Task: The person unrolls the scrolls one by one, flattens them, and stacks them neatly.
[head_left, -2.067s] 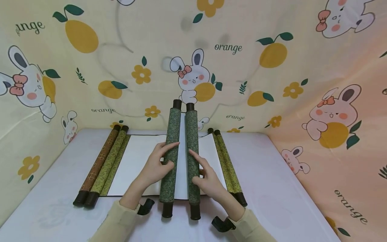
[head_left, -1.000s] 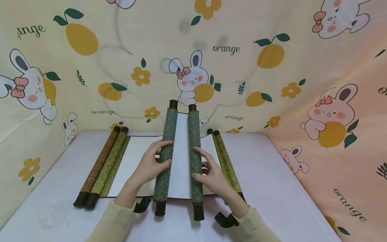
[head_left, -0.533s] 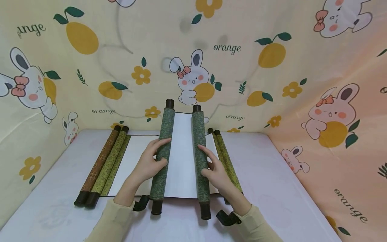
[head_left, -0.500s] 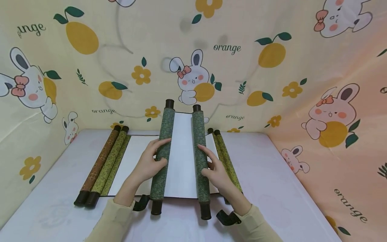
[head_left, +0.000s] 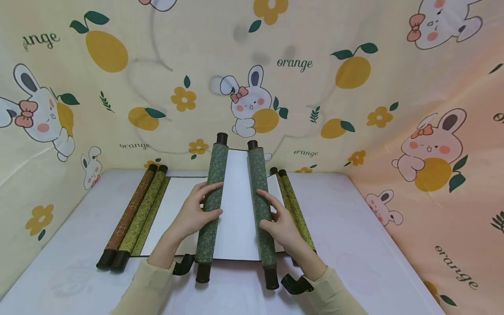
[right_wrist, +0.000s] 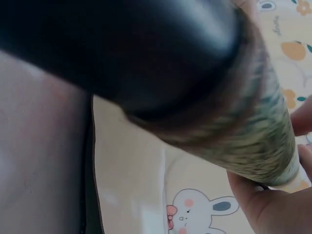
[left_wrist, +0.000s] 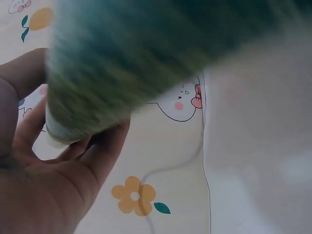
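A hanging scroll, partly unrolled, is held up before me in the head view. Its left green roll (head_left: 217,170) is gripped by my left hand (head_left: 193,214), thumb and index finger across the front. My right hand (head_left: 281,223) grips the right green roll (head_left: 257,175) in the same way. Blank white paper (head_left: 238,210) stretches between the rolls, and each ends in dark knobs. Up close in the right wrist view, a dark knob (right_wrist: 146,53) covers much of the picture. The other fingers are mostly hidden behind the rolls in the head view.
On the white table (head_left: 354,245) behind lies a second scroll, spread open, its yellow-green left roll (head_left: 142,214) and right rolls (head_left: 295,205) at the sides. A brown patterned roll (head_left: 131,210) lies against its left side. A printed cloth (head_left: 177,57) surrounds the table.
Over the two seconds both hands have drawn the green rolls apart, showing a wider strip of white paper. In the last half second the right roll has tilted, its top shifting left.
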Available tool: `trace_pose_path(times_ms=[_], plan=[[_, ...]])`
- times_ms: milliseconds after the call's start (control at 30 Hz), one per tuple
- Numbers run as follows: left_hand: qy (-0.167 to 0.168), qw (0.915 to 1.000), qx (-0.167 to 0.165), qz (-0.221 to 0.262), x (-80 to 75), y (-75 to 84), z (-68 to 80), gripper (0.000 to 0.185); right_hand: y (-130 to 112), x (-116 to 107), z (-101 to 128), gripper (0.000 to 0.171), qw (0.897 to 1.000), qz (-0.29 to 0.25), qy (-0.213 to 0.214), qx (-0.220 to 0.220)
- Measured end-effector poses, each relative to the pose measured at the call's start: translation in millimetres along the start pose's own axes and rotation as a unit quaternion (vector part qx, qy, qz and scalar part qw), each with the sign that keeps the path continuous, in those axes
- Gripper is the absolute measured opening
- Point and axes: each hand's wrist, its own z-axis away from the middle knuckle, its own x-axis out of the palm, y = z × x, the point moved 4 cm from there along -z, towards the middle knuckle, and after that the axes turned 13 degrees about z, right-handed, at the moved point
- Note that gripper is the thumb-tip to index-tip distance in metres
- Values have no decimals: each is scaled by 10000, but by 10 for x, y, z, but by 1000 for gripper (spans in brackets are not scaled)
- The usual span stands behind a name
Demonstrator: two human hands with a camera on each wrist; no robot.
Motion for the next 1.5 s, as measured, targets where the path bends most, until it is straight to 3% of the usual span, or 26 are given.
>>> trace_pose_path(times_ms=[167, 400, 800, 1000, 1300, 1500], plan=[[43, 9997, 192, -138, -20, 4, -6, 66, -14, 8, -11, 85, 9999, 41, -116, -68], [76, 9994, 214, -242, -35, -8, -3, 66, -3, 14, -1, 92, 9989, 436, -112, -91], [61, 9994, 207, -272, -90, -31, -8, 68, 31, -84, -29, 87, 9919, 1124, 53, -593], [90, 9994, 106, -303, -146, -44, 17, 67, 31, -132, -32, 88, 9914, 1100, -4, -712], [83, 9996, 122, -246, -257, -36, 18, 70, 52, -147, -40, 85, 9962, 759, -144, -391], [124, 9995, -167, -217, -279, -56, 17, 71, 72, -140, -46, 82, 9974, 648, -180, -263]])
